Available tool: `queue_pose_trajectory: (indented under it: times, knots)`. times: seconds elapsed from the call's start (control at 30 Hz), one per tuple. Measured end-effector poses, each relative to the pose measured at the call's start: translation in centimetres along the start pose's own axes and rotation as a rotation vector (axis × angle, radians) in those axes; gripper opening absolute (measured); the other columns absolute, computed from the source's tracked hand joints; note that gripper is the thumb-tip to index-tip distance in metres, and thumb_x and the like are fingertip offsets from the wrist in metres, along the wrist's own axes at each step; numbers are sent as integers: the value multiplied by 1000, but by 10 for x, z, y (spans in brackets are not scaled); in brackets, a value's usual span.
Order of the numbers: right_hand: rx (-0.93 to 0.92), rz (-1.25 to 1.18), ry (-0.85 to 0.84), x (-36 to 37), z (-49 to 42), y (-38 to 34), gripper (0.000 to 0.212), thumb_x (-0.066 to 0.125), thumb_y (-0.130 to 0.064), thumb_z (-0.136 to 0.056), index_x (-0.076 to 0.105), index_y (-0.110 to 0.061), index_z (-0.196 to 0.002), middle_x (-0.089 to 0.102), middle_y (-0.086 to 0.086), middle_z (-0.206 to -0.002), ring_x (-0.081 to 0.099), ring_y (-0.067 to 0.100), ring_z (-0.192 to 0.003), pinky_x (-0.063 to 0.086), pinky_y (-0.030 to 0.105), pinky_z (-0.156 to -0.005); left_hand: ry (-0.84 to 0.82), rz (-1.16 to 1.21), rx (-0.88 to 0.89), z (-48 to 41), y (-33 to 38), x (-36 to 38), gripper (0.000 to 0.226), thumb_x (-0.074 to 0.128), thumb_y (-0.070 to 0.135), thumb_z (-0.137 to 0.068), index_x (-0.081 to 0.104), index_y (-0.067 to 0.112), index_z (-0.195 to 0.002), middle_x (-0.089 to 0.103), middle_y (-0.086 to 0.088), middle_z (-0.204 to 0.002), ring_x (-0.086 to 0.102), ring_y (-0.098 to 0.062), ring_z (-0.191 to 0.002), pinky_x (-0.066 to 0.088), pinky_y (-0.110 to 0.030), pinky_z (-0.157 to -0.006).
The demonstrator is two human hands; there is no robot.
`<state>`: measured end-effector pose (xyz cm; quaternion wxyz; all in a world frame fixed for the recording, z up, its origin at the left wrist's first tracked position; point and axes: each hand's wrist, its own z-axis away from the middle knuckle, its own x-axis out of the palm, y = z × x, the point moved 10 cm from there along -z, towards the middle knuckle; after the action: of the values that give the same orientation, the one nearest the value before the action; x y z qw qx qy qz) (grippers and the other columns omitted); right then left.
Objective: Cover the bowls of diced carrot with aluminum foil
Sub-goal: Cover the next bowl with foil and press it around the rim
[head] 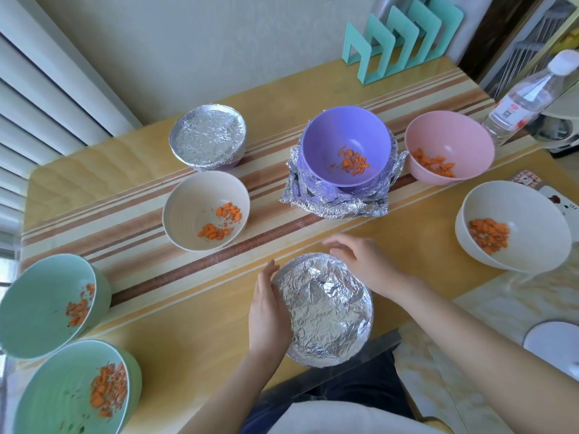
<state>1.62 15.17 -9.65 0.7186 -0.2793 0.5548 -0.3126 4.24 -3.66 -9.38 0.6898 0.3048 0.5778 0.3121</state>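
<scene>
Striped wooden table [194, 311] carries, at 6 o'clock, a round foil-covered bowl [326, 308], mouth up; left hand [268, 311] and right hand [363, 261] rest straight-fingered against its sides. At 12 o'clock, purple bowl [329, 130] holds diced carrot [352, 159].

- Table [188, 324]: yellow wood grain, crossed by 1 diagonal band of brown, tan and cream stripes.
- Near foil cover [326, 308] and far foil cover [206, 136]: crinkled silver.
- Loose foil [332, 208]: crumpled silver with lilac reflections.
- Purple bowl [341, 133]: plain lilac.
- Pink bowl [454, 136]: plain pale pink.
- Left cream bowl [194, 208]: cream-white, faint concentric rings inside.
- Right cream bowl [526, 214]: plain cream-white.
- Upper green bowl [34, 302] and lower green bowl [59, 396]: plain mint green.
- Diced carrot [352, 159]: orange in all 6 open bowls.
- Rack [451, 26]: teal.
- Bottle [526, 95]: clear, white cap, white label with red marking.
</scene>
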Motion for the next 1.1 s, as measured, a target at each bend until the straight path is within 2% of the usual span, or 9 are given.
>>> queue_pose_trajectory:
  times: [0.1, 0.23, 0.37, 0.5, 0.57, 0.67, 0.83, 0.97, 1.1]
  knots:
    - [-22, 28, 5, 7, 5, -3, 25, 51, -18, -96, 63, -17, -118, 67, -9, -93, 53, -14, -60, 41, 8, -58, -43, -88, 118, -20, 13, 5, 30, 48, 8, -94, 55, 17, -121, 51, 1, -134, 52, -20, -117, 36, -18, -86]
    - [-1, 70, 27, 13, 6, -1, 26, 48, -22, -98, 64, -18, -118, 71, 1, -84, 61, 18, -61, 48, 37, -59, -129, -231, 245, -43, 34, 23, 18, 58, 22, -91, 67, 23, -106, 60, 4, -120, 61, -23, -99, 48, -31, -77]
    - [29, 34, -1, 15, 5, -4, 27, 45, -17, -99, 64, -9, -116, 66, 2, -78, 57, 12, -57, 42, 19, -56, -145, -232, 209, -52, 39, 28, 13, 58, 22, -91, 70, 18, -96, 68, 2, -95, 62, -22, -84, 41, -26, -64]
    - [65, 64, -53, 21, 6, 0, 28, 40, -18, -101, 61, -10, -118, 58, -5, -65, 49, 11, -51, 37, 19, -50, -149, -195, 165, -51, 33, 28, 13, 57, 20, -91, 70, 18, -91, 70, -1, -81, 62, -23, -75, 43, -28, -62]
    - [40, 139, -102, 26, 8, -5, 30, 37, -21, -102, 55, -13, -125, 68, 6, -88, 61, 20, -72, 43, 23, -59, -151, -187, 159, -51, 32, 29, 14, 56, 20, -91, 70, 17, -90, 69, -2, -76, 60, -25, -71, 40, -28, -59]
    - [-9, 134, -93, 27, 8, -17, 37, 41, -17, -101, 46, -19, -137, 63, 4, -121, 60, 24, -106, 47, 30, -76, -158, -178, 167, -51, 32, 30, 14, 56, 20, -92, 70, 16, -90, 65, -3, -68, 58, -27, -65, 41, -30, -58]
    - [-29, 132, -33, 24, 2, -17, 40, 46, 4, -93, 60, -17, -124, 70, 10, -105, 65, 24, -95, 52, 32, -74, -229, -155, 177, -49, 32, 33, 18, 52, 20, -95, 69, 14, -97, 60, 2, -67, 54, -21, -63, 39, -29, -59]
    - [-31, 162, -11, 25, 4, -16, 33, 45, -4, -97, 57, -15, -126, 68, 8, -105, 64, 22, -90, 40, 20, -65, -196, -163, 129, -40, 18, 26, 25, 46, 21, -97, 64, 19, -114, 71, -2, -97, 63, -23, -88, 44, -29, -72]
    - [-53, 179, -41, 27, 4, -27, 35, 40, -11, -100, 51, -17, -132, 63, 4, -120, 61, 21, -104, 49, 31, -81, -128, -94, 57, -27, 7, 18, 26, 42, 15, -98, 62, 16, -114, 69, -2, -92, 60, -24, -82, 34, -22, -64]
